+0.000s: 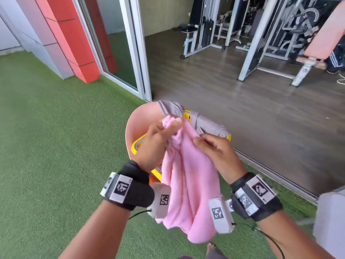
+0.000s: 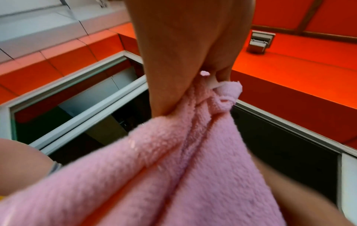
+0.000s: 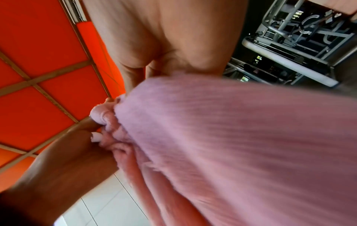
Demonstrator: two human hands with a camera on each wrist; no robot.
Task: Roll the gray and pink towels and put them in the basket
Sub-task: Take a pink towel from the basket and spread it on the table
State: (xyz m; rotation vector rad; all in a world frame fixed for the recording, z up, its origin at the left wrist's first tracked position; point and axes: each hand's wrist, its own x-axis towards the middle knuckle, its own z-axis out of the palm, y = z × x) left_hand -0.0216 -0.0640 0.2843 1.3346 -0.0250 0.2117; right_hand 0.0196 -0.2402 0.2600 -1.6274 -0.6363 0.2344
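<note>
A pink towel (image 1: pixel 188 184) hangs bunched in the air between my two hands. My left hand (image 1: pixel 173 126) grips its gathered top corner, seen close up as the left hand (image 2: pixel 183 53) curled on the pink towel (image 2: pixel 173 168). My right hand (image 1: pixel 197 142) pinches the towel's right edge a little lower; in the right wrist view the pink towel (image 3: pixel 241 137) drapes over the right hand (image 3: pixel 164 45). Behind the hands, a gray towel (image 1: pixel 207 124) lies draped over a yellow basket (image 1: pixel 137 144), which sits on a round pink seat (image 1: pixel 141 116).
Green artificial grass (image 1: pixel 56 146) covers the ground on the left and below. A sliding door frame (image 1: pixel 138 53) and its floor track (image 1: pixel 270 171) border a wooden gym floor with weight machines (image 1: pixel 270 34). A red column (image 1: pixel 74 43) stands far left. A pale object (image 1: pixel 330 221) is at the right edge.
</note>
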